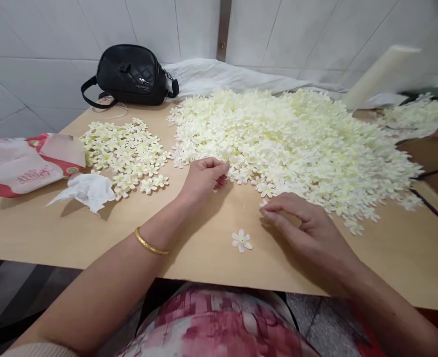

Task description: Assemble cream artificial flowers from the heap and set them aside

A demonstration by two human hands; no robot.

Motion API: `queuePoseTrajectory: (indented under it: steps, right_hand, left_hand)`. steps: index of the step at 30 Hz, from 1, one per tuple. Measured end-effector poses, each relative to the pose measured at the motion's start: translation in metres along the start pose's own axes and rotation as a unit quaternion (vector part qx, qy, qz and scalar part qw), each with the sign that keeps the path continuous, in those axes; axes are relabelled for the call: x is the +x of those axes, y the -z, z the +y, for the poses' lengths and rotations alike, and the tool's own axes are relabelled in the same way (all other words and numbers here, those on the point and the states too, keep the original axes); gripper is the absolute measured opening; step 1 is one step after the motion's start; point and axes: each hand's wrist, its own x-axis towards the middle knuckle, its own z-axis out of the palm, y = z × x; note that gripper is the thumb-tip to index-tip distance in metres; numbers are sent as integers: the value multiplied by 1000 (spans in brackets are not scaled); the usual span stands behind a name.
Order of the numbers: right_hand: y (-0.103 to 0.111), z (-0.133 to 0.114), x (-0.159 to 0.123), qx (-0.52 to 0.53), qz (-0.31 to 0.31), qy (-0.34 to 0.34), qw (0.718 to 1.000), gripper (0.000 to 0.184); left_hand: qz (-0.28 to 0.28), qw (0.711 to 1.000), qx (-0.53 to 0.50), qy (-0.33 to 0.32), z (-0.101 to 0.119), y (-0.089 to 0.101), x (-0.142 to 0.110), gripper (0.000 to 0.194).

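My left hand (207, 179), with a gold bangle on the wrist, is closed in a pinch by the front edge of a large heap of pale yellow-white artificial flowers (278, 134). Whatever lies between its fingertips is hidden. To the right, my right hand (304, 223) hovers low over the table with thumb and forefinger pressed together. A tiny pale bit shows at those fingertips, too small to name. Between the hands and nearer to me, a single white flower (242, 241) lies flat on the tabletop (204, 253).
A smaller flower cluster (126, 151) spreads at the left, beside a crumpled white tissue (88, 191) and a red-and-white plastic package (33, 163). Against the tiled wall sits a black bag (132, 74). A pale roll (380, 77) leans at the back right, near a brown object (436, 153).
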Motion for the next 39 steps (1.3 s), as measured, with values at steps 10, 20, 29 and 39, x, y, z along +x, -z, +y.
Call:
queuePoseTrajectory:
  steps: [10, 20, 29, 39]
  right_hand:
    - [-32, -13, -13, -59, -77, 89, 991, 4]
    - [14, -6, 32, -54, 98, 90, 990, 7]
    - [74, 37, 165, -156, 350, 78, 920, 8]
    - [-21, -14, 82, -55, 46, 165, 984, 15]
  left_hand:
    - [-11, 1000, -6, -3, 1, 1, 0, 17]
    - [-17, 1000, -2, -2, 2, -2, -4, 16]
    - [23, 999, -42, 0, 7, 1, 0, 30]
    - [-5, 995, -100, -11, -1, -3, -2, 27]
